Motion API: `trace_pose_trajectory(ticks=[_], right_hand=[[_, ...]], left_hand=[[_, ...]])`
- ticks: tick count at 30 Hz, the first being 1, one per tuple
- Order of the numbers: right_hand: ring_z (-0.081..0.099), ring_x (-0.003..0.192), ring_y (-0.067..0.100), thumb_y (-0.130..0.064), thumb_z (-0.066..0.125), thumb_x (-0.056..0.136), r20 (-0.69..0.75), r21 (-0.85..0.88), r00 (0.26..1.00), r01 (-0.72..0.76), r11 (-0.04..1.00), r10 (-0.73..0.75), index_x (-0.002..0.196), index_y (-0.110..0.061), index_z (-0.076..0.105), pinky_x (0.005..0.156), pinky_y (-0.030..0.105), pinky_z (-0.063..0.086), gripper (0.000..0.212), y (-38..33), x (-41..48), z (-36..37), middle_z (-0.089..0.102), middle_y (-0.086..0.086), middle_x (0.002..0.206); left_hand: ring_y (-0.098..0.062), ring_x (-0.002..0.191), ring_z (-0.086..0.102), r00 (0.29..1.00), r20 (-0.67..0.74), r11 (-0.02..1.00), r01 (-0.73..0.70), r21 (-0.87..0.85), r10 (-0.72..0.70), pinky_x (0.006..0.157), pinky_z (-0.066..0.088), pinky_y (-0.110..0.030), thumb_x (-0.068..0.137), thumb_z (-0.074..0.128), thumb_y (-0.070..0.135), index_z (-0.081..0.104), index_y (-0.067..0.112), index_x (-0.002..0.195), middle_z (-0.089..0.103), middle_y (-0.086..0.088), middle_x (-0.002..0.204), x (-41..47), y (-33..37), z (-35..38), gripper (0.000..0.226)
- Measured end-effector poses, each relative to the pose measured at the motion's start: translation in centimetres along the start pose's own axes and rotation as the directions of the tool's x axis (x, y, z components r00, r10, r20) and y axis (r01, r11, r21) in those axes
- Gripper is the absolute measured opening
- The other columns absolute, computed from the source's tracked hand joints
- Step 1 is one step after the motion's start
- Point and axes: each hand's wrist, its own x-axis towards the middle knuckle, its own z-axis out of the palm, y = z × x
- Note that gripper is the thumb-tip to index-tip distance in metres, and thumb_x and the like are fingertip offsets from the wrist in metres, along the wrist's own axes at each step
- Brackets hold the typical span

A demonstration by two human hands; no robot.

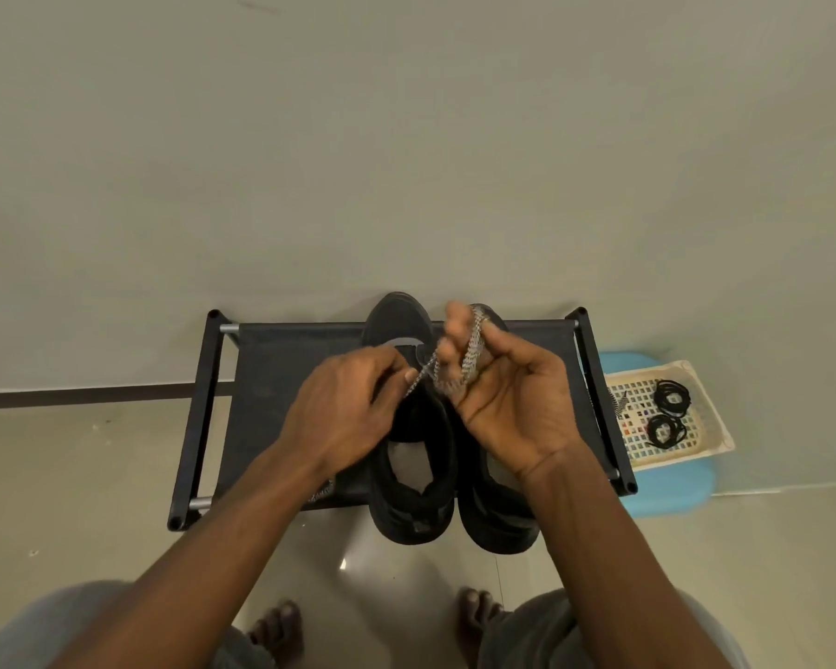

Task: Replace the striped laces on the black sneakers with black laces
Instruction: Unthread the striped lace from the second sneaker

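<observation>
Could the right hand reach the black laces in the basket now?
Probably yes, once freed: the right hand holds the striped lace, but the black laces lie uncovered in the basket on its side.

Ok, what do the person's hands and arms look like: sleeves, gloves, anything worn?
Left hand and right hand are bare: no gloves, no rings that show, no watch or band at either wrist. The left forearm and right forearm are bare too; no sleeve in view.

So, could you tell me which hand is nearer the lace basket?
Right. The right hand is on the side toward the basket; the left hand lies beyond it, farther away.
</observation>
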Motion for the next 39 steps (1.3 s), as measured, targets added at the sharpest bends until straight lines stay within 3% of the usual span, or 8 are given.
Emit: trace_pose_trajectory(ticks=[4, 9, 13, 16, 23, 33, 36, 39], right_hand=[[0.065, 0.124, 0.032, -0.007, 0.041, 0.102, -0.124, 0.011, 0.961, 0.249, 0.969, -0.246, 0.142, -0.002, 0.051, 0.105, 0.038, 0.052, 0.042, -0.8, 0.7, -1.3, 0.067, 0.018, 0.132], [0.069, 0.117, 0.02, -0.007, 0.039, 0.108, -0.19, -0.54, 0.886, 0.265, 0.799, -0.422, 0.128, -0.012, 0.063, 0.104, 0.035, 0.052, 0.031, -0.4, 0.9, -1.5, 0.073, 0.008, 0.124], [0.072, 0.104, 0.027, -0.026, 0.047, 0.109, -0.034, -0.801, 0.987, 0.066, 0.596, -0.154, 0.114, -0.007, 0.074, 0.093, 0.042, 0.058, 0.033, 0.7, 0.2, -0.9, 0.076, 0.014, 0.108], [0.07, 0.08, 0.03, -0.038, 0.037, 0.11, 0.035, -0.78, 0.993, -0.041, 0.625, 0.11, 0.106, -0.007, 0.073, 0.069, 0.032, 0.051, 0.048, 1.0, -0.1, -0.4, 0.075, 0.017, 0.095], [0.047, 0.053, 0.013, -0.031, 0.045, 0.105, 0.108, -0.511, 0.983, -0.075, 0.856, 0.15, 0.089, -0.009, 0.068, 0.053, 0.023, 0.04, 0.036, 0.5, 0.2, -0.6, 0.052, 0.003, 0.065], [0.063, 0.126, 0.032, -0.007, 0.039, 0.106, -0.004, -0.183, 0.98, 0.196, 0.963, -0.2, 0.141, 0.004, 0.048, 0.107, 0.039, 0.051, 0.038, 0.2, 1.1, -1.3, 0.065, 0.022, 0.134], [0.064, 0.125, 0.023, -0.005, 0.041, 0.108, -0.086, -0.503, 0.923, 0.286, 0.816, -0.376, 0.132, -0.008, 0.059, 0.108, 0.036, 0.05, 0.031, 0.2, 1.1, -1.3, 0.07, 0.011, 0.13], [0.069, 0.104, 0.022, -0.017, 0.043, 0.11, 0.044, -0.901, 0.854, 0.258, 0.348, -0.519, 0.116, -0.012, 0.068, 0.092, 0.04, 0.057, 0.027, 0.7, 0.8, -1.7, 0.074, 0.006, 0.11]], left_hand=[[-0.005, 0.066, 0.057, 0.981, 0.095, 0.984, -0.174, 0.024, 0.171, 0.059, 0.043, -0.023, 0.103, 0.052, 0.043, 0.066, 0.03, 0.096, 0.063, 0.015, 0.078, -0.6, 0.9, 0.8, 0.02], [-0.005, 0.061, 0.053, 0.95, -0.035, 0.95, -0.312, -0.026, 0.311, 0.057, 0.044, -0.021, 0.103, 0.054, 0.036, 0.069, 0.023, 0.094, 0.061, 0.015, 0.074, -0.9, 2.3, 1.1, 0.022], [-0.001, 0.076, 0.063, 0.947, -0.194, 0.955, -0.279, -0.099, 0.257, 0.068, 0.051, -0.02, 0.103, 0.062, 0.028, 0.075, 0.018, 0.106, 0.072, 0.012, 0.091, -0.7, 1.9, 0.0, 0.017], [-0.001, 0.078, 0.066, 0.943, -0.276, 0.966, -0.228, -0.126, 0.186, 0.068, 0.053, -0.023, 0.103, 0.063, 0.024, 0.074, 0.019, 0.107, 0.069, 0.017, 0.091, -0.4, 1.1, -0.9, 0.013], [-0.004, 0.074, 0.066, 0.955, -0.29, 0.985, -0.109, -0.135, 0.066, 0.065, 0.052, -0.026, 0.104, 0.059, 0.029, 0.075, 0.019, 0.103, 0.071, 0.014, 0.086, 0.1, 0.2, -1.2, 0.019], [-0.008, 0.063, 0.056, 0.984, 0.077, 0.987, -0.158, -0.014, 0.158, 0.056, 0.045, -0.032, 0.102, 0.047, 0.042, 0.066, 0.027, 0.091, 0.062, 0.012, 0.072, -0.3, 0.8, 0.7, 0.027], [-0.006, 0.062, 0.056, 0.969, 0.118, 0.976, -0.212, -0.047, 0.216, 0.057, 0.038, -0.02, 0.102, 0.05, 0.04, 0.068, 0.03, 0.094, 0.06, 0.017, 0.071, -0.6, 1.5, 0.8, 0.022], [-0.005, 0.06, 0.055, 0.964, 0.099, 0.968, -0.242, -0.071, 0.248, 0.057, 0.037, -0.02, 0.102, 0.053, 0.038, 0.067, 0.03, 0.093, 0.057, 0.018, 0.069, -0.6, 1.9, 0.7, 0.018]])
